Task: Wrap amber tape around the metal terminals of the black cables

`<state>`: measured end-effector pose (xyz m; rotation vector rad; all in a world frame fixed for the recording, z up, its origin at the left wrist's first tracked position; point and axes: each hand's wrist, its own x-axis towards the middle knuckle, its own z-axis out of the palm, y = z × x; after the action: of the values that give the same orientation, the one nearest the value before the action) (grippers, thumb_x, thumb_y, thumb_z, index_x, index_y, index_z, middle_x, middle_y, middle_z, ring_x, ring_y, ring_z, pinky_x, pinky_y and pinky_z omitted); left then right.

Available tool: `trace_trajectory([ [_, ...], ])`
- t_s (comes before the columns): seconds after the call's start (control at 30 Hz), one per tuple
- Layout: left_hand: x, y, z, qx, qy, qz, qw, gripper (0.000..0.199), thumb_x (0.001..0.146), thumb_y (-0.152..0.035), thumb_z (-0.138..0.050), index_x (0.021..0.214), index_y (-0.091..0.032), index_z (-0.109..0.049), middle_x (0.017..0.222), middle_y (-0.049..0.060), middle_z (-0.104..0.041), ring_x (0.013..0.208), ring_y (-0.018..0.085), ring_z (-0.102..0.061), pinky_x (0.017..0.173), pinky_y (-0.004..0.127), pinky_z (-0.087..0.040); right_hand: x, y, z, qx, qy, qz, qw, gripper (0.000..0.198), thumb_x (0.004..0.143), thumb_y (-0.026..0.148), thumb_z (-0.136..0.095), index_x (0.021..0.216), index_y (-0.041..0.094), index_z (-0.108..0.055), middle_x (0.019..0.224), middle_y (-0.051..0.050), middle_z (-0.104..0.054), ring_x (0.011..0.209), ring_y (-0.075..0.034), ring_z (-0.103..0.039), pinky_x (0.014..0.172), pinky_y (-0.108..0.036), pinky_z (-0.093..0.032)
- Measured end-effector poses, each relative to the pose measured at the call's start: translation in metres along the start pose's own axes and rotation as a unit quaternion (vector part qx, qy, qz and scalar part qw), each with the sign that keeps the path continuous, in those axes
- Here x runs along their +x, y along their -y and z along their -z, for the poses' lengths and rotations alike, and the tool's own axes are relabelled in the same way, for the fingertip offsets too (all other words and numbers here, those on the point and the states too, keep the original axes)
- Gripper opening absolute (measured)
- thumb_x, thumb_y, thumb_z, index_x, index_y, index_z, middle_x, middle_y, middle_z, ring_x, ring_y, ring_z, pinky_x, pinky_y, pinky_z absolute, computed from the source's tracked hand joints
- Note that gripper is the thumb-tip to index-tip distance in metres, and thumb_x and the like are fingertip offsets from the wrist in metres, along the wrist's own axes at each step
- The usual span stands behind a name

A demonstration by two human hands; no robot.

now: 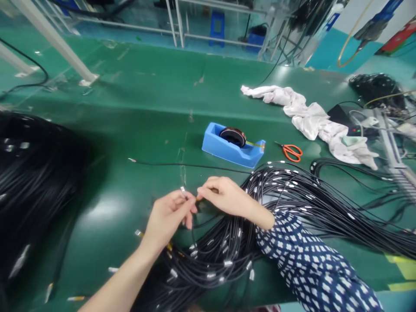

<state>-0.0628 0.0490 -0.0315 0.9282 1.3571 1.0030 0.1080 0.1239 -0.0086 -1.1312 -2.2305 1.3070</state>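
My left hand (170,212) is closed on the end of a thin black cable, whose silvery tip (182,189) sticks up past the fingers. Close beside it, my right hand (224,195) pinches a small amber piece of tape (198,198) at the cable; the fingers partly hide where they meet. Under both hands lies a large looped bundle of black cables (224,247) with white labels and metal ends. A single cable (169,164) stretches to the left beyond my hands. Behind my right hand stands a blue tape dispenser (227,151) carrying a roll of brown tape (233,135).
Orange-handled scissors (292,152) lie right of the dispenser. A crumpled white cloth (312,117) stretches across the back right of the green table (136,95). Another dark cable pile (32,182) fills the left side. A metal frame (394,156) stands at the right.
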Motion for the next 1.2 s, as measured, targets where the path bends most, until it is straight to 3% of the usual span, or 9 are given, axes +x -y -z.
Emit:
trace_trajectory([
  [0.2, 0.0, 0.0, -0.002, -0.044, -0.016, 0.005, 0.999, 0.016, 0.085, -0.025, -0.064, 0.072, -0.016, -0.059, 0.063, -0.003, -0.062, 0.037, 0.006, -0.05, 0.041, 0.021, -0.034, 0.006, -0.01, -0.008, 0.068, -0.013, -0.011, 0.998, 0.033, 0.095, 0.035, -0.049, 0.082, 0.018, -0.073, 0.08, -0.001, -0.062, 0.067, -0.01, -0.051, 0.063, -0.023, -0.036],
  [0.37, -0.001, -0.008, -0.001, -0.105, -0.065, 0.011, 0.992, 0.014, 0.081, -0.025, -0.068, 0.075, -0.014, -0.062, 0.059, -0.003, -0.062, 0.035, 0.005, -0.048, 0.038, 0.019, -0.031, 0.009, -0.017, -0.016, 0.183, -0.085, -0.032, 0.979, 0.032, 0.094, 0.04, -0.049, 0.095, 0.016, -0.07, 0.09, -0.003, -0.065, 0.078, -0.013, -0.055, 0.072, -0.026, -0.042],
  [0.57, -0.001, -0.01, 0.0, -0.14, -0.078, 0.007, 0.987, 0.014, 0.08, -0.026, -0.071, 0.077, -0.014, -0.064, 0.06, -0.003, -0.064, 0.036, 0.005, -0.05, 0.039, 0.018, -0.034, 0.001, -0.011, -0.03, 0.254, -0.048, -0.039, 0.965, 0.032, 0.082, 0.049, -0.066, 0.092, 0.018, -0.07, 0.09, -0.003, -0.064, 0.071, -0.012, -0.054, 0.066, -0.025, -0.044],
  [0.73, -0.003, -0.011, -0.002, -0.126, -0.06, 0.009, 0.99, 0.014, 0.082, -0.025, -0.069, 0.076, -0.014, -0.062, 0.063, -0.002, -0.064, 0.038, 0.005, -0.051, 0.043, 0.02, -0.038, 0.002, -0.012, -0.038, 0.285, -0.091, -0.041, 0.953, 0.024, 0.079, 0.04, -0.071, 0.08, 0.017, -0.07, 0.078, -0.003, -0.066, 0.063, -0.011, -0.053, 0.059, -0.025, -0.042],
  [0.87, -0.006, -0.01, -0.002, -0.124, -0.017, 0.0, 0.992, 0.022, 0.09, -0.029, -0.059, 0.109, -0.018, -0.057, 0.067, -0.001, -0.068, 0.047, 0.011, -0.059, 0.051, 0.025, -0.047, 0.006, -0.015, -0.027, 0.281, -0.119, -0.019, 0.952, 0.018, 0.079, 0.034, -0.071, 0.076, 0.017, -0.07, 0.078, -0.002, -0.066, 0.064, -0.011, -0.053, 0.061, -0.025, -0.042],
  [0.97, -0.008, -0.008, -0.002, -0.09, 0.005, -0.011, 0.996, 0.03, 0.091, -0.028, -0.056, 0.119, -0.022, -0.047, 0.067, -0.002, -0.07, 0.049, 0.014, -0.063, 0.051, 0.025, -0.047, 0.006, -0.015, -0.019, 0.29, -0.092, -0.011, 0.953, 0.019, 0.077, 0.035, -0.074, 0.076, 0.017, -0.071, 0.073, -0.001, -0.064, 0.061, -0.01, -0.05, 0.058, -0.024, -0.04],
  [1.2, -0.013, -0.012, -0.009, -0.046, -0.025, 0.012, 0.999, 0.029, 0.087, -0.028, -0.062, 0.113, -0.021, -0.055, 0.061, -0.005, -0.066, 0.037, 0.012, -0.059, 0.04, 0.022, -0.044, 0.005, -0.014, -0.019, 0.293, -0.036, 0.015, 0.955, 0.023, 0.077, 0.038, -0.074, 0.074, 0.016, -0.069, 0.068, 0.001, -0.058, 0.059, -0.009, -0.047, 0.055, -0.024, -0.036],
])
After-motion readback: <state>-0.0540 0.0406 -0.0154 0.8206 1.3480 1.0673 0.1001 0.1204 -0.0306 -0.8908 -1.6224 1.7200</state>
